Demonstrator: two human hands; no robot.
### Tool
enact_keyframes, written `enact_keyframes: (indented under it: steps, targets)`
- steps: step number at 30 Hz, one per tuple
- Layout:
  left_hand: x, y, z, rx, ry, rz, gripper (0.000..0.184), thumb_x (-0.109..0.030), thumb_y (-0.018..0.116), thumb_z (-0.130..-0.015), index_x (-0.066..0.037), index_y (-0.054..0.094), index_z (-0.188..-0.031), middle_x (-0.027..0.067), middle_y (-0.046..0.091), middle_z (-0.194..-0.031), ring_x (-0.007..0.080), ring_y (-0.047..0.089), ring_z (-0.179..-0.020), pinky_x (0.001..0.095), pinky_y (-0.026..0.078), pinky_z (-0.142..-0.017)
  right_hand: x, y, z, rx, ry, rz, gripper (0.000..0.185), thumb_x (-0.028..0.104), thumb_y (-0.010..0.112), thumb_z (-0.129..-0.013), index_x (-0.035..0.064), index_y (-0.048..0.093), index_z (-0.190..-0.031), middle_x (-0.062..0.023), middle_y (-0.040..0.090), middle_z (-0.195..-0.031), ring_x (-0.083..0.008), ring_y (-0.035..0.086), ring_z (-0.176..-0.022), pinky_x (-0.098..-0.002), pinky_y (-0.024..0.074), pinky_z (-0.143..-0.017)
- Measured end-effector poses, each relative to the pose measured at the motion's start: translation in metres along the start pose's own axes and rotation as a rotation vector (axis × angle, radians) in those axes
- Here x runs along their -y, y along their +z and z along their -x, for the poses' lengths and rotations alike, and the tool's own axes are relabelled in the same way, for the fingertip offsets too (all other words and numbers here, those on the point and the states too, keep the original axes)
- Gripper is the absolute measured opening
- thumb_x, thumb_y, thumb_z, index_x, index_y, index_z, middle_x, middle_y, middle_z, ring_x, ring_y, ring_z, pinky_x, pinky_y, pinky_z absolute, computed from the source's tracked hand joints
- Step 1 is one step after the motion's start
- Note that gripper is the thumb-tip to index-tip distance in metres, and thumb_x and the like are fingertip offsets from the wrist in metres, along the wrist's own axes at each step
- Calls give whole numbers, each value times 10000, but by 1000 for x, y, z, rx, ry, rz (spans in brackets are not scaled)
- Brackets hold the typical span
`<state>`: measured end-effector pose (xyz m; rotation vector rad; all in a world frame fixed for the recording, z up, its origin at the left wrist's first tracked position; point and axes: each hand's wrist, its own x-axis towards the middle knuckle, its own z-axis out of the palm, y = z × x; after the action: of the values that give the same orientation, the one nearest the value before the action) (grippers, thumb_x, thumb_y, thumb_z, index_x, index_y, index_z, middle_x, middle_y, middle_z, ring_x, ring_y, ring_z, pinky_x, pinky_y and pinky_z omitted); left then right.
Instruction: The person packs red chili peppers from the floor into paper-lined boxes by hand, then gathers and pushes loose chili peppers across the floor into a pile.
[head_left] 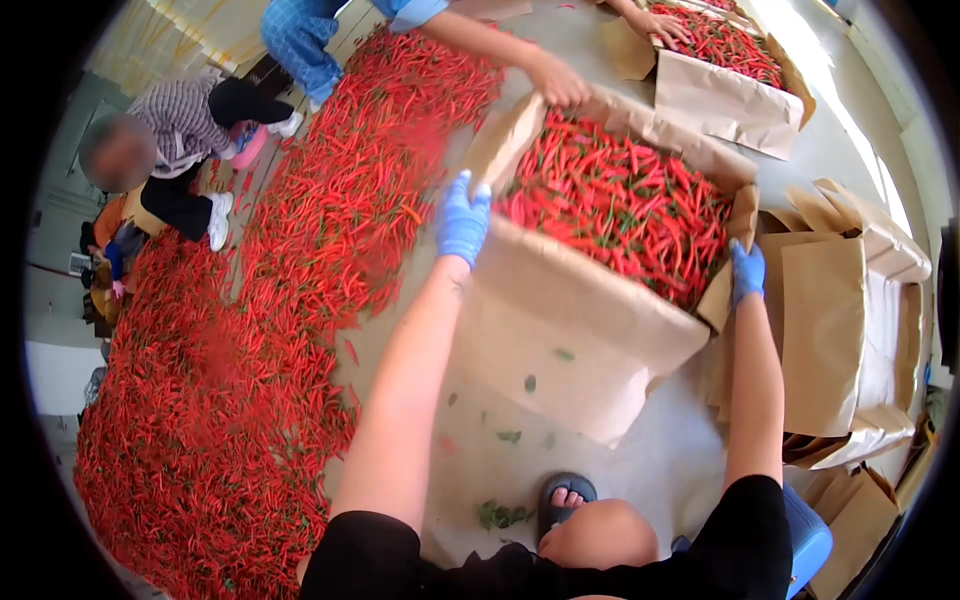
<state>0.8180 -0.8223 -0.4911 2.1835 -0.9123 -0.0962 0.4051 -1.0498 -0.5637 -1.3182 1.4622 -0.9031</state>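
A paper-lined box (pixel 590 290) full of red chillies (pixel 625 205) is in front of me, its brown paper folded out over the near side. My left hand (pixel 462 222), in a blue glove, is at the box's left edge, with the thumb and fingers at the paper rim. At the right corner my right hand (pixel 746 272), also gloved in blue, grips the edge of the box. Another person's bare hand (pixel 558 80) touches the far left corner of the same box.
Loose chillies (pixel 300 250) cover the floor at left. Stacked paper-lined boxes (pixel 825 320) stand at right, near a blue stool (pixel 808 545). A second chilli box (pixel 725 105) is at the far right, under another person's hand (pixel 660 28). A person (pixel 180 115) crouches at upper left.
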Motion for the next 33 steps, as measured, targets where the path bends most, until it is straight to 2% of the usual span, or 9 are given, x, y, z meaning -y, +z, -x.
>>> enact_keyframes:
  steps: [6, 10, 14, 19, 23, 26, 28, 30, 33]
  targets:
    - [68, -103, 34, -55, -181, 229, 322, -115, 521, -868, 7, 486, -1164, 101, 560, -1109, 159, 533, -995, 279, 414, -876, 78, 91, -79, 9, 65, -4, 581, 405, 669, -724, -1, 507, -1107, -121, 568, -960, -200, 537, -817, -345, 438, -728]
    - [107, -152, 167, 137, -25, -187, 279, -97, 541, -834, -23, 534, -1104, 113, 575, -1065, 213, 559, -957, 294, 437, -849, 123, 145, -24, -122, -709, 155, 526, 265, 622, -805, 6, 449, -1228, -144, 526, -1165, -200, 514, -1048, -330, 382, -918]
    - [125, -155, 336, 734, 206, -344, 296, -106, 525, -771, -115, 560, -1066, 108, 562, -1089, 252, 539, -999, 386, 410, -895, 107, 195, 161, 682, -669, -123, 339, 100, 598, -829, 6, 517, -1145, -73, 571, -1089, -124, 537, -958, -255, 429, -852]
    - [125, -130, 414, 631, 659, -469, 313, -266, 416, -820, -217, 533, -1106, 94, 475, -1228, 281, 430, -1146, 536, 283, -960, 12, 216, 328, 1367, -692, 305, 256, 120, 598, -763, 34, 576, -1003, -149, 601, -903, -243, 611, -783, -310, 493, -703]
    - [216, -144, 392, 611, 598, -1348, 228, -264, 433, -816, -199, 488, -1028, 54, 462, -1102, 247, 435, -1040, 545, 302, -921, -1, 222, 401, 1560, -486, 207, 255, 123, 588, -764, 20, 581, -998, -157, 602, -901, -263, 608, -783, -329, 495, -687]
    - [284, -228, 378, 338, -135, -1332, 367, -174, 383, -853, -188, 412, -1219, 52, 330, -1322, 299, 306, -1209, 565, 206, -996, 6, 210, 414, 1484, -387, 208, 252, 131, 581, -771, 11, 584, -993, -160, 604, -900, -275, 604, -789, -357, 492, -691]
    - [280, -272, 371, 454, -337, -1377, 451, -107, 395, -846, -202, 381, -1286, 38, 218, -1428, 306, 245, -1288, 585, 146, -1011, 1, 195, 426, 1470, -688, 333, 249, 156, 562, -765, 33, 599, -979, -160, 609, -905, -277, 606, -790, -380, 487, -710]
    - [264, -282, 381, 390, -116, -1191, 435, -155, 443, -828, -197, 416, -1259, 51, 276, -1398, 313, 264, -1273, 583, 155, -1006, -5, 176, 456, 1992, -1137, 774, 226, 189, 554, -741, 82, 620, -928, -147, 616, -893, -277, 605, -814, -392, 478, -728]
    - [225, -237, 436, 457, 97, -957, 404, -224, 466, -818, -231, 450, -1222, 52, 338, -1354, 301, 295, -1254, 575, 172, -1001, -32, 137, 496, 2165, -1549, 519, 203, 211, 528, -726, 129, 622, -885, -110, 593, -986, -273, 559, -950, -420, 424, -828]
